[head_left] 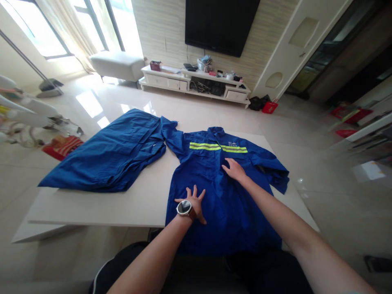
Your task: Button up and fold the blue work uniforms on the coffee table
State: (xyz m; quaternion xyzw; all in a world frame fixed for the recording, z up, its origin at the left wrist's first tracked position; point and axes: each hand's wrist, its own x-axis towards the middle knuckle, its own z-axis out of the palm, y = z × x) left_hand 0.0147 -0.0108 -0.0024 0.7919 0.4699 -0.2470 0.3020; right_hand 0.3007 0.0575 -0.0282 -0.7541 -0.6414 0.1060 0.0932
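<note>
A blue work jacket [199, 175] is spread front up over the table, its collar away from me and its lower hem hanging over the near edge. A yellow-green reflective stripe crosses its chest, with small white print above it on the right. My left hand [194, 202], a watch on its wrist, lies flat with fingers spread on the jacket's lower left front. Beside the front closure, below the stripe, my right hand [235, 169] touches the cloth with its visible fingers apart. Blue trousers [107, 151] lie folded on the left, near the jacket's sleeve.
The white table [147, 208] carries both garments. Beyond it stand a low TV cabinet [165, 83] with clutter and a grey padded bench [118, 65]. A red bag [63, 147] is at the table's left; another red bag [270, 107] sits near the cabinet.
</note>
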